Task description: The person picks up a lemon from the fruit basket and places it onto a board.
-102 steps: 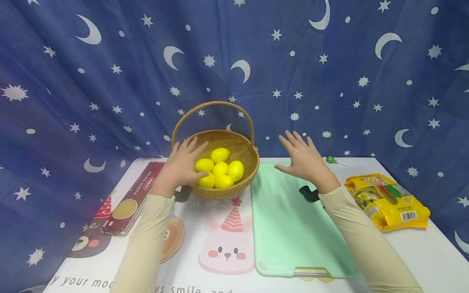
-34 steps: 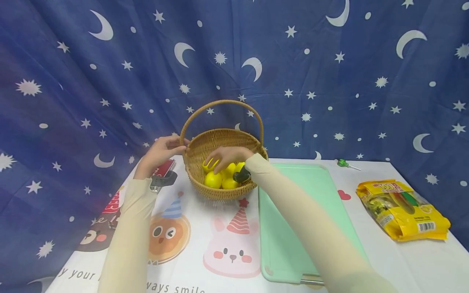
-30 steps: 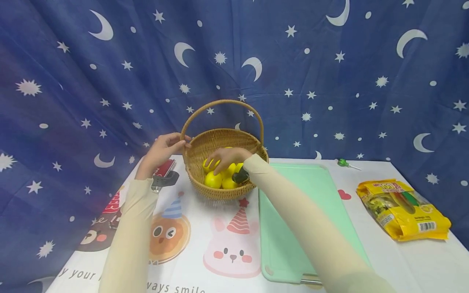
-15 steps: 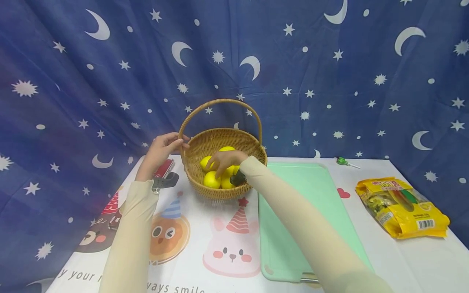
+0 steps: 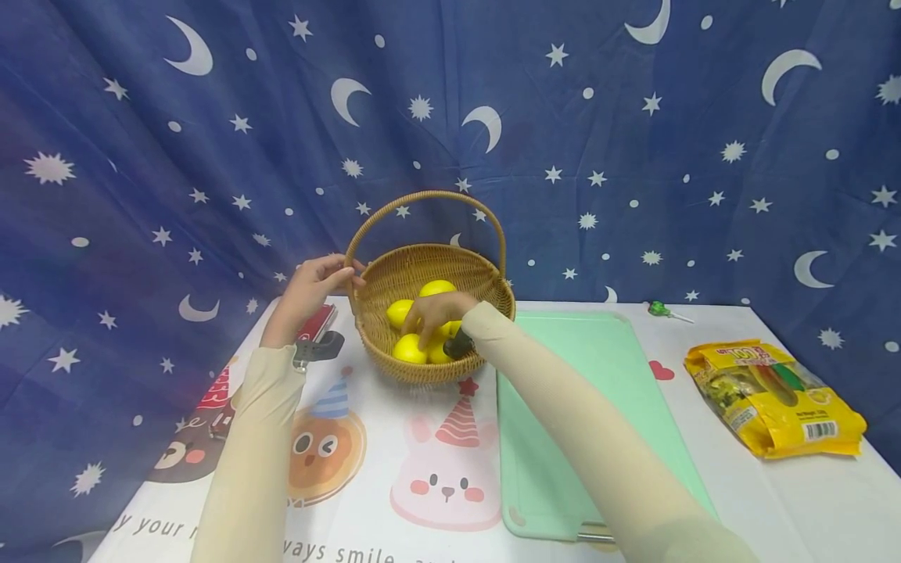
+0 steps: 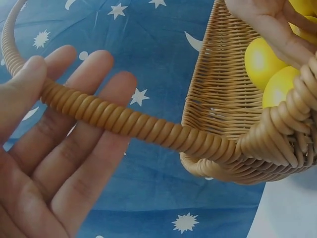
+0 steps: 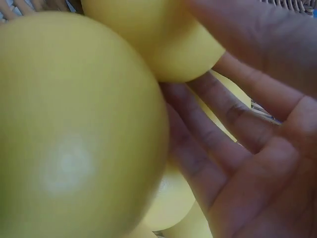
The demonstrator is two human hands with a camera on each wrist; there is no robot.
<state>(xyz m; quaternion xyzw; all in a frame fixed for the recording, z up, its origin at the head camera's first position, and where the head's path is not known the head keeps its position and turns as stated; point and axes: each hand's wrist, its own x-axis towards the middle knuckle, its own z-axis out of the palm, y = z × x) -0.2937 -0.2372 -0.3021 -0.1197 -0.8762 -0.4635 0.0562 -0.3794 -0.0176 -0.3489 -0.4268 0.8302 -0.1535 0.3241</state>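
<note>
A wicker basket of yellow lemons stands at the back of the table. My left hand pinches the basket's handle near its left base, thumb in front and fingers behind. Inside the basket, my right hand has its fingers bent down among the fruit. In the right wrist view, its thumb and fingers are around one lemon, while another lemon fills the left side close to the camera. The fingertips are hidden behind the fruit.
A mint-green chopping board lies right of the basket, under the right forearm. A yellow packet and a green-wrapped lollipop lie at the right. The left arm mostly covers a red pack. A patterned curtain hangs behind.
From raised and spread, my left hand has moved to the basket handle and my right hand down into the basket. Lately the right fingers have sunk deeper among the lemons, which shifted slightly.
</note>
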